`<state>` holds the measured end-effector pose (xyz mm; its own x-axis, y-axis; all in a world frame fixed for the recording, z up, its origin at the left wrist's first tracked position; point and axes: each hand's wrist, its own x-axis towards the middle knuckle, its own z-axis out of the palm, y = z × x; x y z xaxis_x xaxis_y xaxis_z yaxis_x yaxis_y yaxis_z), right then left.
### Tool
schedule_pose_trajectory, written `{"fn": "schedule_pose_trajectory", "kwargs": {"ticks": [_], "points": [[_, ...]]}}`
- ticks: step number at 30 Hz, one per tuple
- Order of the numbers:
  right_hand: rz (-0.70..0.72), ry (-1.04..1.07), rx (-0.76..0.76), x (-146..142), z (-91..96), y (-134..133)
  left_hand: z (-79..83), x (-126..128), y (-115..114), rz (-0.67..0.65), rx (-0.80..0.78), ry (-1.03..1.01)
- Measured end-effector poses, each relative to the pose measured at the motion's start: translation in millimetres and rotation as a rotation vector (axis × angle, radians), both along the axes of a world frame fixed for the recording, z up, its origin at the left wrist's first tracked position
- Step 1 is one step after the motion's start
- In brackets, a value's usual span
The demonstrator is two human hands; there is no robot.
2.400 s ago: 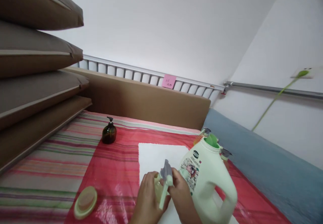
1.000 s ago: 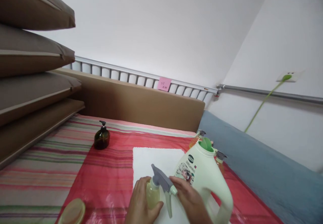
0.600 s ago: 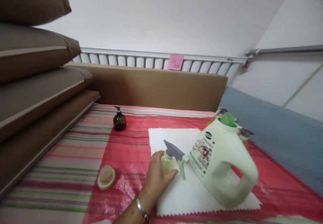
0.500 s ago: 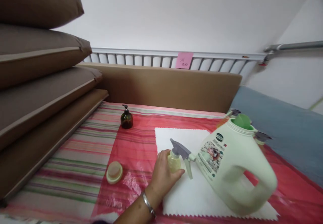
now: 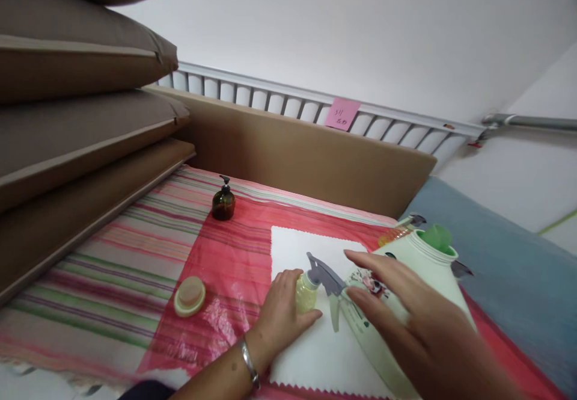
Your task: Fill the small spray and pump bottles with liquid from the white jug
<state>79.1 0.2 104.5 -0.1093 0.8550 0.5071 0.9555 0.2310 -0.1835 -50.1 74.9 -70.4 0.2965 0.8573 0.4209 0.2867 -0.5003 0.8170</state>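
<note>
Left hand (image 5: 282, 313) curled snugly round a small spray bottle (image 5: 305, 290), thumb and fingers closed on its rounded, translucent yellow belly. Grey plastic trigger head (image 5: 321, 269), angular and matte, jutting out past the fingertips toward the right hand. Thin metal bangle (image 5: 249, 364) at the left wrist.

Right hand (image 5: 419, 328) flat and spread, fingers apart, palm down, gripping nothing, over the sloped shoulder of a big pale-green plastic jug (image 5: 435, 267). Touching it or not: impossible to tell through the blur. Jug smooth and rounded, printed label (image 5: 367, 281) showing between the right fingers, wide mouth with a bright green spout (image 5: 436, 236) just beyond that hand.

Under both hands, a white cloth (image 5: 311, 352), soft-looking, rectangular, with a zigzag-cut edge. Beneath it, a glossy red plastic sheet (image 5: 225, 255), crinkled and shiny just left of the left hand. Farther left, woven striped fabric (image 5: 112, 255) in pink, green and cream.

Near the left hand, to its left on the red sheet, a round, shallow, pale-green lid (image 5: 190, 296). Well beyond the left hand, a squat amber pump bottle (image 5: 223, 203) with a black nozzle. Past the right fingertips, behind the jug, two further sprayers (image 5: 393, 236) with grey tops.

Far left of the hands, stacked brown cushions (image 5: 67, 117) with lighter piping. Ahead, a padded brown board (image 5: 306, 159) and a white slatted rail (image 5: 270, 96) bearing a square pink sticky note (image 5: 341, 114). Right of the right hand, blue fabric (image 5: 518, 280).
</note>
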Motion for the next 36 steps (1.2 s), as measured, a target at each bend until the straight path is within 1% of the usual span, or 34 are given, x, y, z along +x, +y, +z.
{"fn": "schedule_pose_trajectory", "kwargs": {"ticks": [1,4,5,6,7,9,11,13,15,17,20,22,23,24,25,26,27,29,31,34,36], "points": [[-0.039,-0.028,-0.083,-4.1,0.4,11.3,-0.4,0.5,-0.1,-0.001,0.009,-0.001],[-0.148,-0.101,-0.397,-8.5,-3.8,38.7,-0.2,1.1,-0.2,-0.014,0.021,-0.009],[-0.150,-0.109,-0.479,-7.4,-5.8,44.5,0.6,0.8,-0.4,-0.018,0.020,-0.008],[-0.115,-0.110,-0.530,-5.4,-7.3,48.7,1.7,0.3,-0.6,-0.024,0.018,-0.001],[-0.054,-0.111,-0.548,-3.2,-8.0,51.5,3.1,-0.4,-0.8,-0.032,0.017,0.009],[0.090,-0.145,-0.516,0.8,-5.6,54.5,6.0,-1.9,-1.3,-0.054,0.011,0.030],[0.200,-0.215,-0.459,2.8,2.1,56.0,8.1,-2.9,-1.2,-0.067,-0.003,0.038],[0.250,-0.280,-0.401,3.6,14.7,56.9,8.9,-3.4,-0.4,-0.064,-0.018,0.030],[0.264,-0.288,-0.319,5.1,31.4,57.4,8.9,-3.6,0.9,-0.054,-0.030,0.016],[0.232,-0.215,-0.220,9.4,50.2,57.0,8.5,-3.9,2.1,-0.051,-0.040,0.005],[0.107,-0.008,-0.074,20.5,74.8,56.8,7.9,-4.3,2.7,-0.042,-0.064,-0.001],[-0.002,0.181,0.074,27.7,81.3,60.3,7.2,-4.4,2.5,-0.043,-0.079,0.001],[-0.031,0.323,0.141,30.0,79.8,63.9,6.7,-4.5,2.4,-0.048,-0.082,0.003],[-0.037,0.486,0.189,31.0,74.6,68.5,6.0,-4.7,2.6,-0.059,-0.083,0.005],[-0.023,0.651,0.200,30.8,65.7,74.0,5.3,-5.1,2.9,-0.075,-0.084,0.008],[0.015,0.824,0.161,29.4,53.2,79.9,4.7,-5.9,3.6,-0.094,-0.089,0.011],[0.045,0.936,0.100,27.3,37.5,86.0,4.3,-7.0,4.5,-0.113,-0.097,0.012],[0.054,1.100,-0.084,22.5,-0.5,96.7,5.4,-10.6,6.8,-0.155,-0.129,-0.002],[0.045,1.217,-0.225,20.1,-41.8,104.5,10.2,-15.8,8.8,-0.199,-0.175,-0.042],[0.002,1.359,-0.386,22.2,-97.6,111.3,24.0,-23.6,8.9,-0.306,-0.238,-0.128],[-0.019,1.417,-0.464,24.2,-126.3,114.5,33.3,-26.8,7.1,-0.382,-0.262,-0.177]]}}
